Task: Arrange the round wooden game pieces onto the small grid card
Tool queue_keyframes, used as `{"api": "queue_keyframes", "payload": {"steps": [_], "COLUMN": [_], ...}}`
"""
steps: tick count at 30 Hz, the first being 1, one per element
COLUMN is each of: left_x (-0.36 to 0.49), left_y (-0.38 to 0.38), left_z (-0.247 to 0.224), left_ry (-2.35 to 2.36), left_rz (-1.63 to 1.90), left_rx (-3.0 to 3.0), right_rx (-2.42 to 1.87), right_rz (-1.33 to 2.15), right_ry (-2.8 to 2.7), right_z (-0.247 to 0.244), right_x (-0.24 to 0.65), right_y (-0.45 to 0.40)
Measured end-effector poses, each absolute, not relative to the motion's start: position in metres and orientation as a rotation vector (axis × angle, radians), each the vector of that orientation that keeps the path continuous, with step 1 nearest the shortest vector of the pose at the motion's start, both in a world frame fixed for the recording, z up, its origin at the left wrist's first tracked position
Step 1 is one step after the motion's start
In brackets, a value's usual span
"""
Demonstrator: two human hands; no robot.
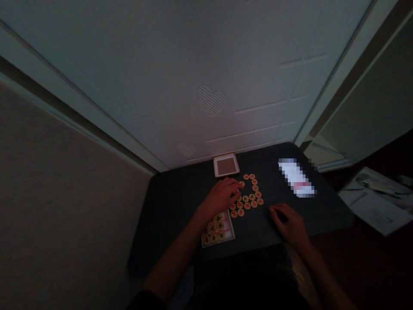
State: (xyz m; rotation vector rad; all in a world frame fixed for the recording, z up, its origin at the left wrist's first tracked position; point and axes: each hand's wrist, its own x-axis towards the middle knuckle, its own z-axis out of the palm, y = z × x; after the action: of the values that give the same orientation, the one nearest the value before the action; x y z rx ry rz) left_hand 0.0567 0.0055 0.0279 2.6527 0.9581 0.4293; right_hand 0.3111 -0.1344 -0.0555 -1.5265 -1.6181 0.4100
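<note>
Several round wooden pieces with red or dark characters [254, 204] lie on the dark table in a loose grid, with a line of them curving up the right side. My left hand [225, 193] reaches over the left edge of this group, its fingertips at a piece near the top left. Below my left forearm, a white open box [228, 232] holds more pieces in rows, partly hidden by the arm. My right hand [288, 220] rests at the table's front right, fingers curled, right of the pieces and touching none of them.
A small box or lid with a brown inside [226, 166] stands at the table's back edge, against the pale panel. A bright, pixelated object [296, 177] lies on the table's right part. Papers [377, 200] are beyond the table at the right.
</note>
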Motion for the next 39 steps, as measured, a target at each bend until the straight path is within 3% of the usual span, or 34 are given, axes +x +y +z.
{"api": "queue_keyframes", "payload": {"steps": [6,39], "left_x": [0.075,0.112], "left_y": [0.005,0.009], "left_z": [0.022,0.02], "left_ry": [0.889,1.037], "left_rz": [0.239,-0.046], "left_rx": [2.681,2.677], "right_rx": [-1.51,-1.528], "right_rz": [0.437,0.455], "right_ry": [-1.621,-1.583], "right_z": [-0.059,-0.063], "right_x": [0.312,0.311], "right_y": [-0.133,-0.131]}}
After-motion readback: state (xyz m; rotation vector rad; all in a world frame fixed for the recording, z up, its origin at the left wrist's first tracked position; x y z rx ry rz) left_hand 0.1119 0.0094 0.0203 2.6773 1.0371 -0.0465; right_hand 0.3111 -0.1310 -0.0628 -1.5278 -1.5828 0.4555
